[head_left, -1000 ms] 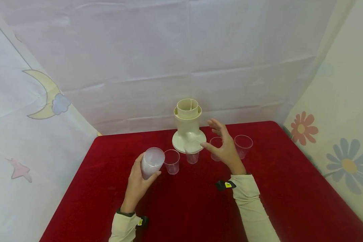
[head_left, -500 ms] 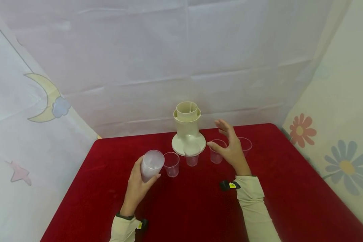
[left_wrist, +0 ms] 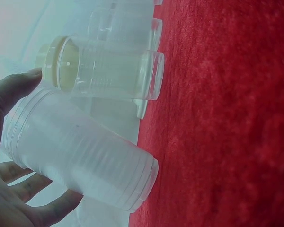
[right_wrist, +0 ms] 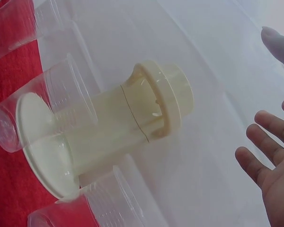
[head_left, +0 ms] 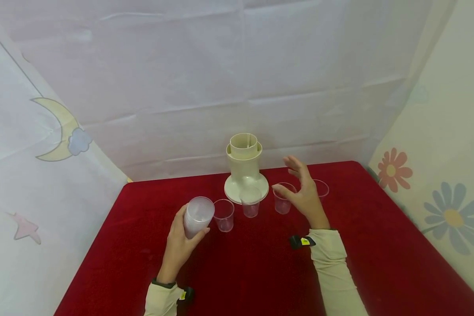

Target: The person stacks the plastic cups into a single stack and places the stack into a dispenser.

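My left hand (head_left: 177, 243) grips a stack of nested clear plastic cups (head_left: 198, 217), tilted, with thumb and fingers around it. In the left wrist view this cup stack (left_wrist: 80, 146) has its rims toward the palm. A single clear cup (head_left: 224, 216) stands upright just right of the stack. More stand in a row to the right: a cup (head_left: 250, 208) before the cream cup dispenser (head_left: 244, 166), and a cup (head_left: 282, 205) beside my right hand (head_left: 305, 199). That hand is raised, fingers spread and relaxed, holding nothing. It partly hides the rightmost cup (head_left: 321, 188).
The cream dispenser, a round-based tube with a collar, stands near the back edge of the red cloth-covered table (head_left: 237, 272). A white sheet (head_left: 181, 87) hangs behind. Printed sheets flank both sides, with a moon (head_left: 61, 127) at left and flowers (head_left: 456, 217) at right.
My right hand has moved right, away from the cup in front of the dispenser. The left hand and its cup stack have barely moved. The head view has shifted slightly.
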The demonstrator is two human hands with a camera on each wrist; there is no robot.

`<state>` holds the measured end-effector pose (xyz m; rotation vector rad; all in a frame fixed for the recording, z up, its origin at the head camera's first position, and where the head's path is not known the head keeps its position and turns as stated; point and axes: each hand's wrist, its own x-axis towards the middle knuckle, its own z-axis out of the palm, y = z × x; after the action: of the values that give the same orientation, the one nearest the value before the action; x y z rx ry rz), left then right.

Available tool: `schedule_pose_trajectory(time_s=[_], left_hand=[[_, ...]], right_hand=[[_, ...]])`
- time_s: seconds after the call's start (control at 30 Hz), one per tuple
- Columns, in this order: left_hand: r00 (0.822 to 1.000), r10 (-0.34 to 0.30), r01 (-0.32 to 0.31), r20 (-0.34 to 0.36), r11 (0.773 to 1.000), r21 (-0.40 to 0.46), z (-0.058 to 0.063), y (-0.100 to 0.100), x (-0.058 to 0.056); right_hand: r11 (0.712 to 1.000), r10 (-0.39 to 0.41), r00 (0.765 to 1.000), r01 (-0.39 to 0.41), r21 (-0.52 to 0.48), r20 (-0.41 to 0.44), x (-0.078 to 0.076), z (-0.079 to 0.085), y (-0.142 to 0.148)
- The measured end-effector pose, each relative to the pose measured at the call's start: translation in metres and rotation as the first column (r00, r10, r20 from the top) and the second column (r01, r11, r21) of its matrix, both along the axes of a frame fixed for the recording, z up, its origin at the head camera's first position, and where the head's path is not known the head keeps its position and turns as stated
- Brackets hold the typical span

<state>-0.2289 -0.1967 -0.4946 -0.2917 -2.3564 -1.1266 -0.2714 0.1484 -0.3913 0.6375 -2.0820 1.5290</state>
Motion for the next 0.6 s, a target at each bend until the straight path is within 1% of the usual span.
schedule_pose_trajectory(time_s=[0.33, 0.5, 0.6], left_hand=[[1.0, -0.013, 0.013, -0.027, 1.0, 0.007, -0.002, 0.001, -0.001], [1.0, -0.013, 0.013, -0.026, 1.0, 0.002, -0.002, 0.0, -0.001], [1.0, -0.009, 0.009, -0.022, 1.0, -0.002, -0.003, 0.0, -0.002]], right_hand=[[0.999, -0.032, 0.999, 0.032, 0.003, -0.009, 0.001, 0.002, 0.009], [0.999, -0.044, 0.999, 0.044, -0.007, -0.008, -0.001, 0.0, 0.014], [0.998, -0.067, 0.998, 0.067, -0.006, 0.0, -0.005, -0.003, 0.018]])
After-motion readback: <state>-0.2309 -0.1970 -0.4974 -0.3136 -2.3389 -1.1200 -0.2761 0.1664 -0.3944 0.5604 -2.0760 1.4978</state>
